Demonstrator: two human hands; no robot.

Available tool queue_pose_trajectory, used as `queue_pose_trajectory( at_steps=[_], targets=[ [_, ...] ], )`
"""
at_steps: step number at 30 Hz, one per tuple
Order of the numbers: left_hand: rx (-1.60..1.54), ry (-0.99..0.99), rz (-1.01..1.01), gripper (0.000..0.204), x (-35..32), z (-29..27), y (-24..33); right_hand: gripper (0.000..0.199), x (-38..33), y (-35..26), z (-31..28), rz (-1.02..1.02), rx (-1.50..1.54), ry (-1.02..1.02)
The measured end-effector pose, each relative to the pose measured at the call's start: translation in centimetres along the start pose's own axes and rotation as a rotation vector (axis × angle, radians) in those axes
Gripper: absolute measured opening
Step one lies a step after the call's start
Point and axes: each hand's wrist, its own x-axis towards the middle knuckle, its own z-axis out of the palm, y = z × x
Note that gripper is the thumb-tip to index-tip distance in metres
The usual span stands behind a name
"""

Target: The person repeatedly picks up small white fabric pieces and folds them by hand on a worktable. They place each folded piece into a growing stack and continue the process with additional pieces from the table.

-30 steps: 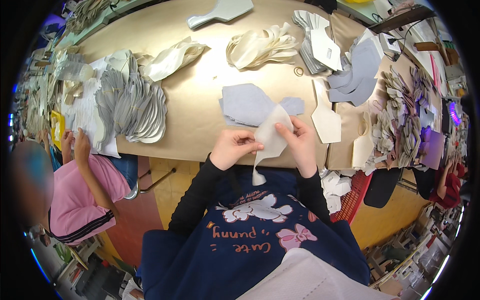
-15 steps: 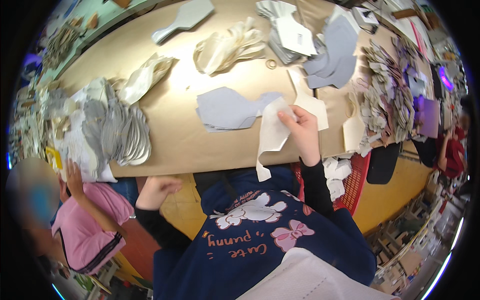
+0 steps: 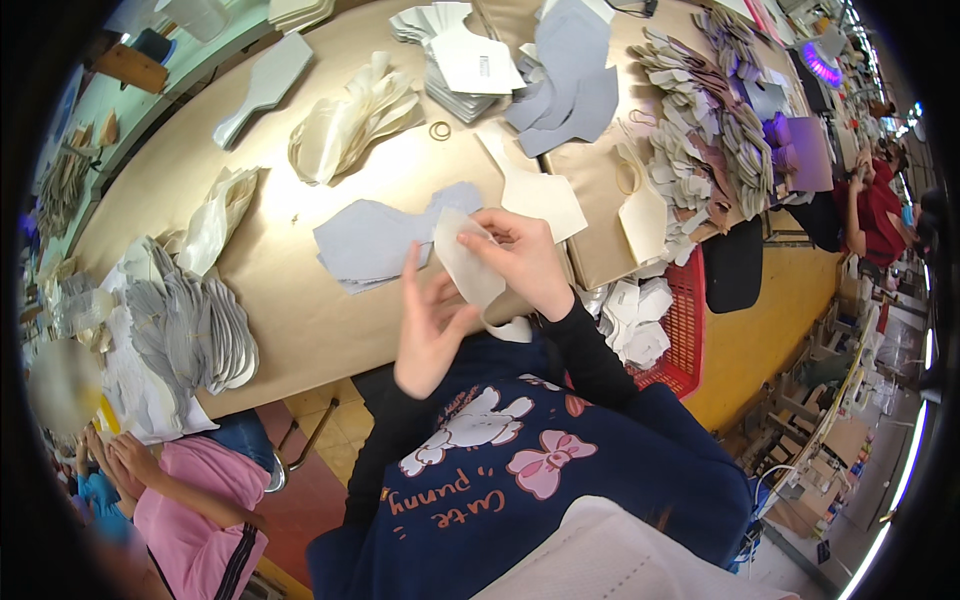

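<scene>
Right hand (image 3: 525, 262) fingers pinch the cream piece (image 3: 468, 265), long axis 11-to-5 o'clock; left hand (image 3: 428, 330), fingers spread, lies at its 7 o'clock, touching its underside.

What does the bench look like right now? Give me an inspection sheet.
Surface: tan paper-covered table, crowded.
Job's things: cream cut piece pinched by right hand; left hand open, touching its lower edge; grey cut pieces lie flat behind.
Clutter: fanned grey stack, cream bundle, rubber band.
Grips: right closed on piece, left open.
Cables: nothing seen.
Surroundings: red basket; person in pink sleeve lower left.
</scene>
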Motion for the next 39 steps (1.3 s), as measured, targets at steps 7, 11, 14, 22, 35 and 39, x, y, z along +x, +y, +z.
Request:
queue_pose_trajectory(
  at_steps=[7,11,14,22,35,39],
  targets=[
    [0.135,-0.198,-0.217,0.035,4.2,2.6,-1.7,0.019,-1.1,1.7,-6.2,0.06,0.24,0.286],
    [0.267,-0.183,-0.279,0.027,5.2,1.0,-1.3,0.02,-1.9,3.1,-8.9,0.119,0.261,0.354],
    [0.512,-0.135,-0.171,0.022,6.9,0.0,0.1,0.025,-2.8,3.5,-9.7,0.163,0.263,0.337],
    [0.628,-0.059,0.186,0.027,16.8,1.8,2.7,0.024,-4.2,4.3,-7.0,-0.008,0.004,0.423],
    [0.8,0.091,0.203,0.035,21.2,2.6,-0.7,0.016,-2.5,6.3,-6.0,-0.322,-0.778,0.53],
    [0.844,0.085,0.197,0.035,20.9,2.8,-0.9,0.017,-2.7,6.4,-6.4,-0.285,-0.727,0.497]
  ],
)
